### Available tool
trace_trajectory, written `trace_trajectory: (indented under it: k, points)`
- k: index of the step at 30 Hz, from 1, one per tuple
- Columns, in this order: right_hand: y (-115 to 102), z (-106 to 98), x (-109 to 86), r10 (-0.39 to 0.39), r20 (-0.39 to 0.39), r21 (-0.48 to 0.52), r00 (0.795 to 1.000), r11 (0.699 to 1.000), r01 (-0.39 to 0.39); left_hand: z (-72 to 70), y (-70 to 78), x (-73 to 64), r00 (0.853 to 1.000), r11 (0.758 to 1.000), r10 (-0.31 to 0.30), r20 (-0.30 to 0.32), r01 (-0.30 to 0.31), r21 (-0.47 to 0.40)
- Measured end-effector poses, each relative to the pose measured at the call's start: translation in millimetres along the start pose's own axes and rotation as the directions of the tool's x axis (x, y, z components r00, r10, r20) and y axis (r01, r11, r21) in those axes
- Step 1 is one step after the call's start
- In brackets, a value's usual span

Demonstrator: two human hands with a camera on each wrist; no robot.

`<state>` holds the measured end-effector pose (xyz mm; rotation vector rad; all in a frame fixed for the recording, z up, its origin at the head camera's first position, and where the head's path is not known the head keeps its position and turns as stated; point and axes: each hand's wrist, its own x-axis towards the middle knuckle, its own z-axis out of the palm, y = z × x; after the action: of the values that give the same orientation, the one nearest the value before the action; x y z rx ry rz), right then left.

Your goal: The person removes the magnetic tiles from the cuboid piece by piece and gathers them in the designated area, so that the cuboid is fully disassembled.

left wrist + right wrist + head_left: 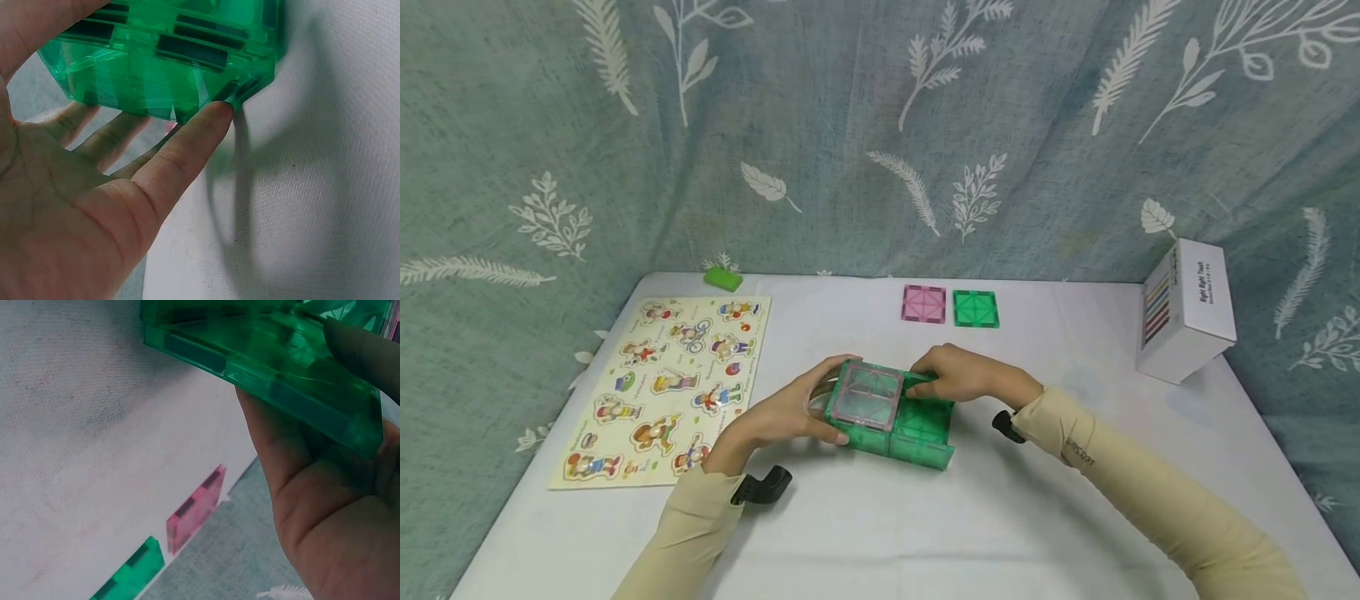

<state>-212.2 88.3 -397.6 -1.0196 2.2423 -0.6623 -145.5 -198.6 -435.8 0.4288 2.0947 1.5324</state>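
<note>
A low box of translucent green magnetic tiles [917,451] sits in front of me on the table. Over its left half lies a square pink-edged tile [867,398], while the right half is uncovered from above. My left hand [786,412] grips the left end, thumb at the front and fingers toward the back. In the left wrist view, the fingers [187,147] touch the box's green edges. At the back right, my right hand [958,373] pinches a green tile [250,375] of the back wall between thumb and fingers.
Loose pink [923,304] and green [976,309] square tiles lie flat behind the box. A picture board [625,358] covers the table's left side, with a light-green block [722,278] behind it. A white carton [1187,312] stands at the back right.
</note>
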Motion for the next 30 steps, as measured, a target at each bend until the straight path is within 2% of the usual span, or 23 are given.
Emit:
trace_trajectory:
  k: [30]
  points:
    - [8.5, 4.0, 0.2, 0.018, -0.024, 0.076, 1.000, 0.997, -0.016, -0.7, -2.4, 1.1, 1.000, 1.000, 0.000, -0.010, 0.001, 0.019]
